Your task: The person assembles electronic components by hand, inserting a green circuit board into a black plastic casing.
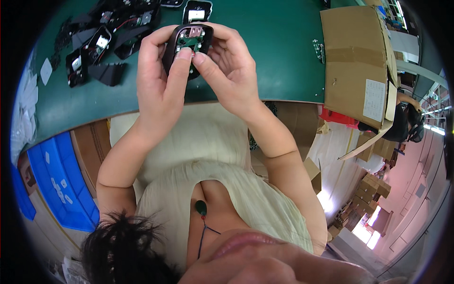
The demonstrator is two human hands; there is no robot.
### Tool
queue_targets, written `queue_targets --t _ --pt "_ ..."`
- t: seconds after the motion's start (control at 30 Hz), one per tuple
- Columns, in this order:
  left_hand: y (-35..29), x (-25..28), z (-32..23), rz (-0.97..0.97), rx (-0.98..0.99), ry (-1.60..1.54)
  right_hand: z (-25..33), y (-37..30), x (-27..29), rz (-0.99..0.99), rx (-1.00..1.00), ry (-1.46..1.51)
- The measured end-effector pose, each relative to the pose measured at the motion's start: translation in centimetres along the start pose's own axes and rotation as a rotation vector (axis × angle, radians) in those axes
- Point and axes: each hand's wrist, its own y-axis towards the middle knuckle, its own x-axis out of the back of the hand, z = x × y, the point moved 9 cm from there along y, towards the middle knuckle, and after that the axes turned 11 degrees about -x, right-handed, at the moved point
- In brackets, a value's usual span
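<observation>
Both my hands hold a black plastic housing (208,37) with a green circuit board (192,40) inside, raised above the near part of the green table. My left hand (163,66) wraps the housing's left side, its thumb pressed on the lower part of the board. Round the right side curl the fingers of my right hand (231,66), its thumb tip beside the left thumb. A small reddish spot shows between the thumb tips; what it is I cannot make out. Just beyond the hands lies a black device with a lit white screen (197,13).
Several black housings with wires and small screens (100,42) are heaped on the table's (283,52) left. A cardboard box (352,61) stands at the right edge, small circuit boards (318,50) beside it. Blue bins (64,180) are below left; clear plastic bags (27,109) lie far left.
</observation>
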Motion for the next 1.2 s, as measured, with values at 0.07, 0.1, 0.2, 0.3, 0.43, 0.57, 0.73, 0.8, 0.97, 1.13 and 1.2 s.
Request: queue_targets --t 0.07,0.1,0.2,0.3,0.43,0.57,0.73,0.8,0.97,1.13,1.2 --pt "1.5 0.0 -1.2 -0.015 -0.216 0.187 0.7 1.6 0.9 0.044 0.045 -0.131" --pt "2.6 -0.3 -2.1 0.034 -0.333 0.319 1.5 2.4 0.5 0.096 0.081 -0.259" --pt "5.5 -0.5 -2.7 0.116 -0.6 0.611 2.1 4.5 0.0 0.076 -0.084 -0.07" --pt "6.7 -0.4 -2.9 0.059 -0.573 0.744 3.1 8.9 0.6 0.015 -0.04 -0.099" --pt "6.5 1.4 -0.4 -0.022 -0.513 0.666 4.7 15.6 1.5 -0.191 0.661 -0.995" --pt "6.0 0.8 -0.9 0.073 -0.483 0.625 -1.4 23.4 3.5 -0.04 0.838 -1.334" --pt "5.6 1.9 -0.7 0.115 -0.424 0.575 -4.1 24.7 3.1 0.084 0.838 -1.364" --pt "5.7 1.8 -1.0 0.138 -0.406 0.539 -0.8 25.2 5.4 -0.059 0.702 -1.536" --pt "5.5 0.6 -2.4 0.22 -0.436 0.447 -2.2 24.5 18.0 -0.672 -0.057 -1.556" --pt "4.8 0.1 -0.7 0.238 -0.362 0.304 -3.4 22.6 15.7 -0.38 0.035 -1.113" --pt "4.8 0.3 -0.1 0.199 -0.267 0.202 -0.1 18.7 11.0 -0.188 0.175 -1.045"
